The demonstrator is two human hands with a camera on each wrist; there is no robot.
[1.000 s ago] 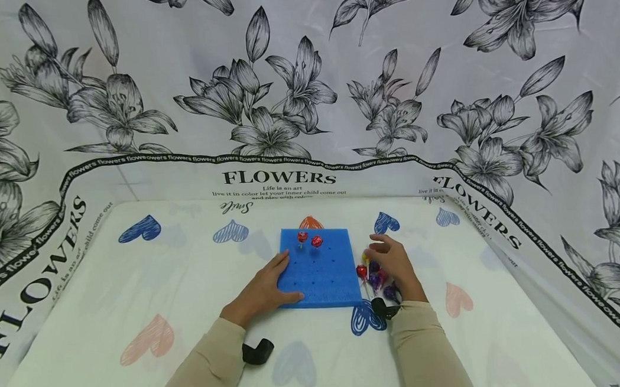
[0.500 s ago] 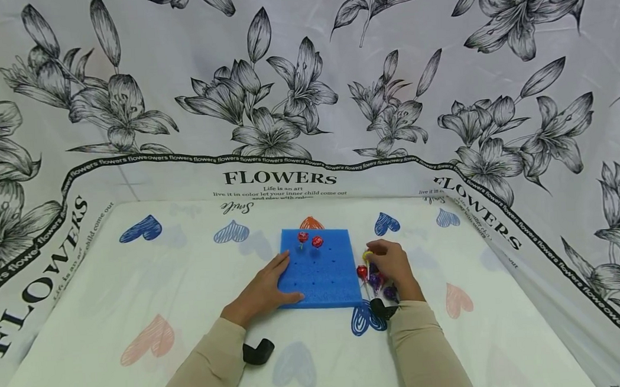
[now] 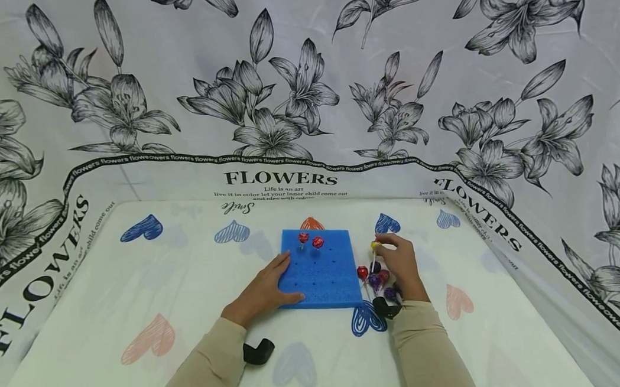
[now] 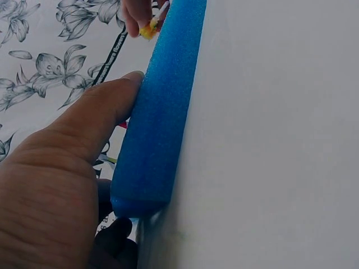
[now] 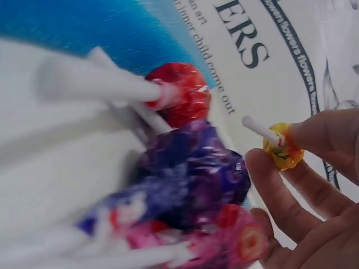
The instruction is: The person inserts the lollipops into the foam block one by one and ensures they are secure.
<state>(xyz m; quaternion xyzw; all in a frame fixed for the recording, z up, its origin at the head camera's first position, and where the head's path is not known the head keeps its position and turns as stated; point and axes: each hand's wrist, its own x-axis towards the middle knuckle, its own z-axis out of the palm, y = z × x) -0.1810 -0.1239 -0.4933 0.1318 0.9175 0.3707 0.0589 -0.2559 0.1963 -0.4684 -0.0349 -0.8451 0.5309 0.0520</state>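
Observation:
A blue foam block (image 3: 323, 275) with rows of small holes lies on the table. Two red lollipops (image 3: 317, 241) stand upright by their sticks near its far edge. My left hand (image 3: 262, 288) rests on the block's left side, thumb at the near edge; the left wrist view shows the thumb (image 4: 106, 112) along the foam's side. With thumb and fingertips, my right hand (image 3: 401, 262) pinches a yellow lollipop (image 5: 284, 147) by its wrapped head, its white stick pointing away from the palm. Below that hand lie several loose lollipops: a red one (image 5: 179, 92), purple ones (image 5: 196, 171) and a pink one (image 5: 241, 235).
A white cloth (image 3: 198, 283) printed with hearts covers the table. Behind it hangs a flower-patterned curtain (image 3: 304, 99). A black strap piece (image 3: 259, 351) shows at the left wrist and another (image 3: 386, 308) at the right wrist, close to the loose lollipops.
My right hand has taken hold of the yellow lollipop and raised it slightly up and to the right, off the pile. The left hand and the foam block stay in place.

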